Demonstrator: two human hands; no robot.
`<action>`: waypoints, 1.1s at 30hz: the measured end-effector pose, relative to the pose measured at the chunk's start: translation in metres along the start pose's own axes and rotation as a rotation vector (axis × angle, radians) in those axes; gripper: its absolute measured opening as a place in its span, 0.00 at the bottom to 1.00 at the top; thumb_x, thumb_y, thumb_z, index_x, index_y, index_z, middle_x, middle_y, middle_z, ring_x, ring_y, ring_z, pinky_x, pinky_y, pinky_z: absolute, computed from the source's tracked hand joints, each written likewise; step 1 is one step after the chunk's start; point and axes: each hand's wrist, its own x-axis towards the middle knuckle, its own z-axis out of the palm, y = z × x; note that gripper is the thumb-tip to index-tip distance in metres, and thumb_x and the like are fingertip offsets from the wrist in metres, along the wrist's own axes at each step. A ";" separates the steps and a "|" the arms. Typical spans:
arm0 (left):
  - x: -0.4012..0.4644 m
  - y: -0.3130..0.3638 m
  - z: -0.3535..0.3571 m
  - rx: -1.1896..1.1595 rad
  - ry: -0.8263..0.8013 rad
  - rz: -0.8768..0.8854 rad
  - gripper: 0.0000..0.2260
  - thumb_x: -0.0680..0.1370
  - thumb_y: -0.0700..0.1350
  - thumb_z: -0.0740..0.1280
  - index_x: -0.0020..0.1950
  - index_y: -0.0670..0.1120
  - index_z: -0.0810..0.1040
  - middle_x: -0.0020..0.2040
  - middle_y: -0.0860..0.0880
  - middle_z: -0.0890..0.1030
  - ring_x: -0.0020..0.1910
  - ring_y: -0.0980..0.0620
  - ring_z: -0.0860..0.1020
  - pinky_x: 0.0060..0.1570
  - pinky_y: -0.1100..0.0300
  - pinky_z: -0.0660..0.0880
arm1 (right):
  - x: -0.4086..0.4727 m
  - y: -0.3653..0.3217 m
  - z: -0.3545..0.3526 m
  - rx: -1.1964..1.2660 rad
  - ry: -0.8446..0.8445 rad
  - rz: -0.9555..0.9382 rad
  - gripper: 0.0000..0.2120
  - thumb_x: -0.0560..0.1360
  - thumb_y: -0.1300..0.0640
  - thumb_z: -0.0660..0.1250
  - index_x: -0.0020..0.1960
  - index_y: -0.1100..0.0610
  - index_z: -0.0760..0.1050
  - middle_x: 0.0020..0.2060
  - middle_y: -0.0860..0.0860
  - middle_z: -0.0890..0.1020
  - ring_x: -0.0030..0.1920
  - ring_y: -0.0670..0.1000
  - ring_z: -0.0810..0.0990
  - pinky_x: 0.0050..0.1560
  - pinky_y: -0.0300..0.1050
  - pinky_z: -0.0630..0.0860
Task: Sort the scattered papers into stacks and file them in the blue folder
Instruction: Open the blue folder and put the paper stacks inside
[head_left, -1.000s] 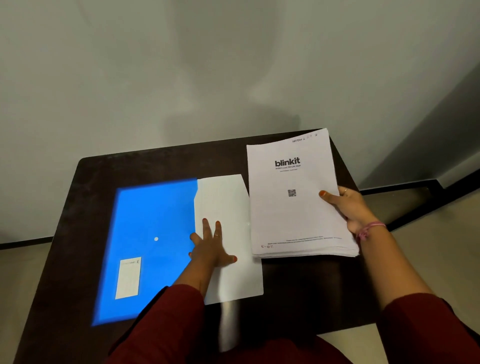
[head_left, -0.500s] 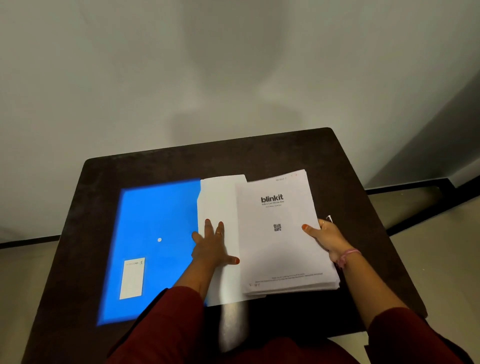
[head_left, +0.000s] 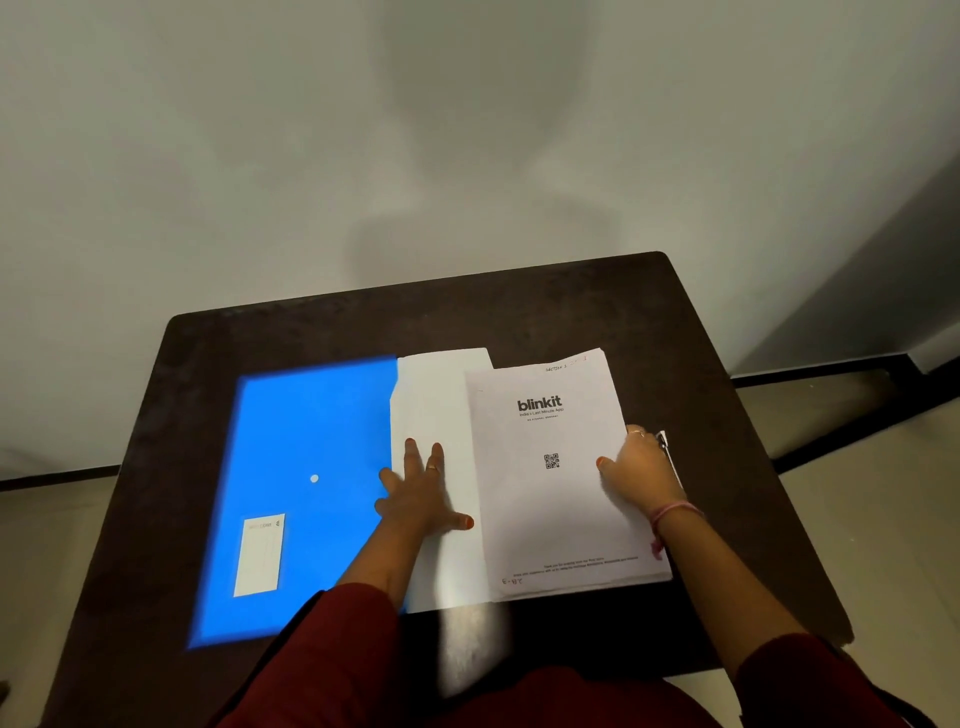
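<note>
Left hand flat, fingers spread; right hand apparently gripping, thumb on top

Dark table against a pale wall. Blue folder lay at 9 o'clock, its white flap opened toward 3. Left hand pressed flat on the flap, fingers straight. Paper stack, "blinkit" page on top, overlapped the flap's 3 o'clock edge. Right hand gripped the stack's right edge, thumb on top. White label sat at the folder's 7 o'clock corner.
</note>
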 end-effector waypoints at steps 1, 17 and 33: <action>0.000 0.002 0.000 -0.015 -0.010 -0.011 0.53 0.69 0.60 0.73 0.78 0.53 0.37 0.77 0.49 0.32 0.74 0.33 0.45 0.68 0.37 0.60 | -0.001 -0.001 -0.002 -0.060 0.010 -0.025 0.24 0.74 0.57 0.67 0.67 0.63 0.64 0.63 0.61 0.72 0.60 0.60 0.75 0.62 0.52 0.73; 0.025 0.048 -0.037 -0.963 0.394 -0.032 0.14 0.81 0.39 0.59 0.65 0.40 0.74 0.65 0.43 0.76 0.64 0.44 0.73 0.67 0.53 0.69 | 0.007 -0.007 -0.006 -0.313 0.090 -0.221 0.27 0.76 0.60 0.65 0.73 0.59 0.61 0.65 0.58 0.69 0.62 0.61 0.74 0.62 0.50 0.72; 0.049 0.072 -0.041 -1.021 0.498 -0.020 0.13 0.77 0.42 0.67 0.61 0.40 0.76 0.62 0.43 0.75 0.59 0.44 0.76 0.61 0.55 0.72 | 0.017 -0.008 0.006 -0.423 0.165 -0.263 0.25 0.76 0.59 0.67 0.71 0.58 0.64 0.61 0.57 0.71 0.54 0.54 0.76 0.55 0.43 0.76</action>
